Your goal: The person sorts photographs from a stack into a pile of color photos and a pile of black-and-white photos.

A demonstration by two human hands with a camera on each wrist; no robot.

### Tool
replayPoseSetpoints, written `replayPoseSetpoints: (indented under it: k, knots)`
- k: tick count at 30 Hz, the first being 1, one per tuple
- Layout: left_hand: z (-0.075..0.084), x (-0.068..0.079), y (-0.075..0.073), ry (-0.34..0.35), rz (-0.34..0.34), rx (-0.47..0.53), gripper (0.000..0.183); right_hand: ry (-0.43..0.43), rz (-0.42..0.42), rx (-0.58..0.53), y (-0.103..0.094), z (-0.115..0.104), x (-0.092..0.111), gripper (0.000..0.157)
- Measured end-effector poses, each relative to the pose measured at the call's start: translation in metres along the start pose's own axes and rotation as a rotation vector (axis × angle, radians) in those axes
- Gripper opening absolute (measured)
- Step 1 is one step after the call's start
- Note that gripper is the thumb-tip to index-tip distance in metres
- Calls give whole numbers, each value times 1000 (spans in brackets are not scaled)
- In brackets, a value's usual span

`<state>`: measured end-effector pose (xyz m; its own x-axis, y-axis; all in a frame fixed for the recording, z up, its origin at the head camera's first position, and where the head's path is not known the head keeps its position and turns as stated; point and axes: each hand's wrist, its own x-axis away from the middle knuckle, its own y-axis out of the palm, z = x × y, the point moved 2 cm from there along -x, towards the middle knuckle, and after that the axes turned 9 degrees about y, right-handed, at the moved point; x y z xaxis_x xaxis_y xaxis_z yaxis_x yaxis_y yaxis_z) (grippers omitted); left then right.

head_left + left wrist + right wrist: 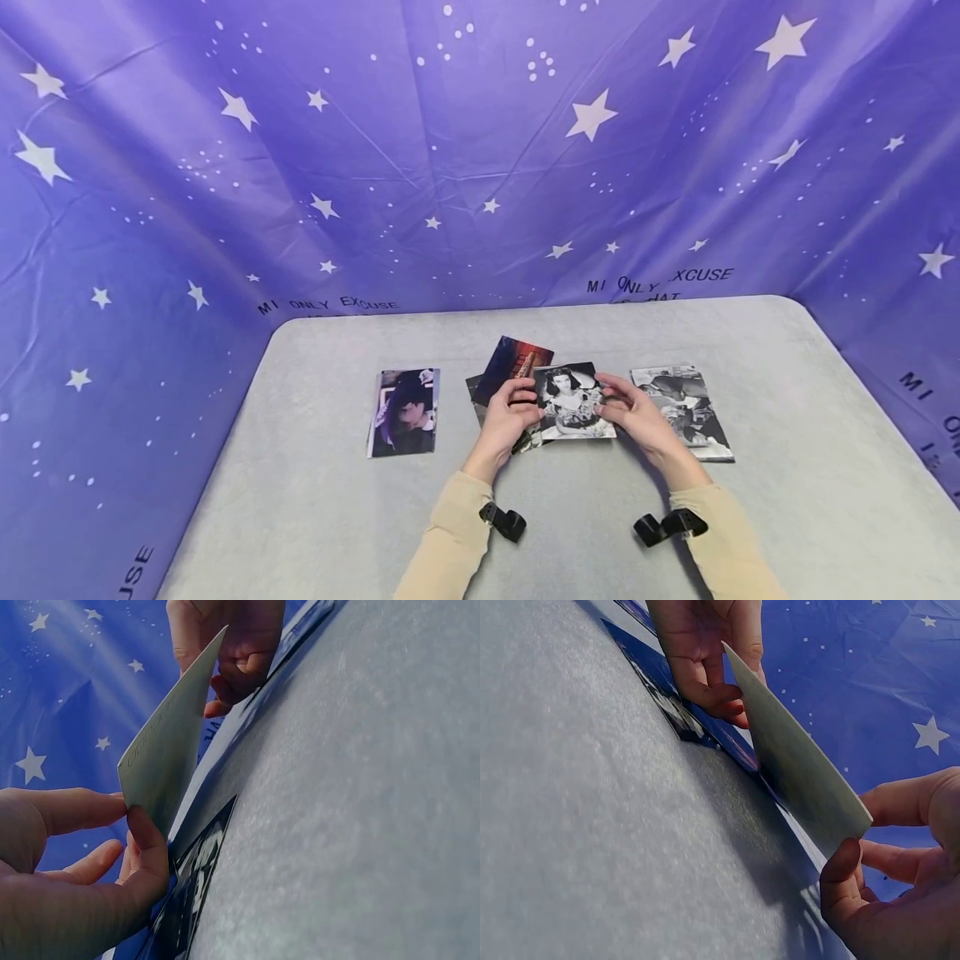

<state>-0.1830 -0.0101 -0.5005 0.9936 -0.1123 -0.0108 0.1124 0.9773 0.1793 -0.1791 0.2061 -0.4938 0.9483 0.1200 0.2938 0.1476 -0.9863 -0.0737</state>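
Observation:
Between both hands a black-and-white photo card [574, 404] of a person in a ruffled dress is held up off the table. My left hand [508, 421] pinches its left edge between thumb and fingers. On the opposite edge my right hand [639, 421] pinches it the same way. The pale back of the card [169, 742] shows in the left wrist view, tilted above the surface. Below and behind it lie a red-and-blue photo card [506, 367] and other cards, partly covered by my left hand and the held card.
To the left sits a small stack of photo cards [408, 412], a purple-toned one on top. Black-and-white photo cards [693, 412] lie to the right, partly behind my right hand. All rest on a grey table [315, 500], with a purple star-patterned cloth [450, 167] hanging around it.

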Motion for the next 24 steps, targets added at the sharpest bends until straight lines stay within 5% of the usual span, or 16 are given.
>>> replayPoseSetpoints:
  k: [24]
  knots:
    - [-11, -9, 41, -18, -70, 32, 60, -29, 75, -16, -37, 4, 21, 64]
